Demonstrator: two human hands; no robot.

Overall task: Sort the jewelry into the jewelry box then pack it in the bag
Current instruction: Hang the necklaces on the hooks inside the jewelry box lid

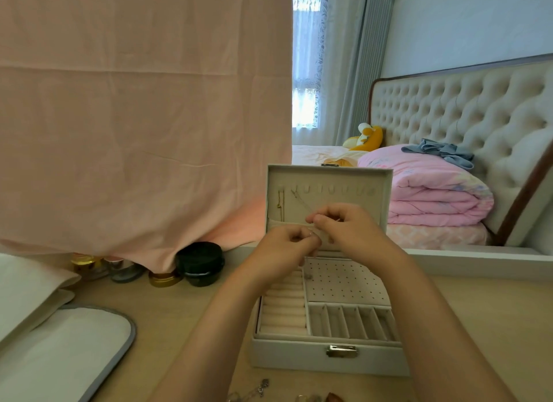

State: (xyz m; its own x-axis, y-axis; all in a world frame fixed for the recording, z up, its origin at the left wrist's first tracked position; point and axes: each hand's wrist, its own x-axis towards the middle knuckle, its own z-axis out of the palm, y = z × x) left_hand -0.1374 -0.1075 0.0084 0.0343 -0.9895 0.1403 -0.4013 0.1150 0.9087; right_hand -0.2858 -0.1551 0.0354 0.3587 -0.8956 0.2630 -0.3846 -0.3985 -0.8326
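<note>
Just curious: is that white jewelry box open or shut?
Open. The jewelry box has its lid standing upright, and the compartments inside are in view.

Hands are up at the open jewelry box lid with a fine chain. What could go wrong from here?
The thin necklace pinched between left hand and right hand could tangle or slip off its hook in the jewelry box lid. Forearms hover over loose jewelry at the table edge and might knock it off.
</note>
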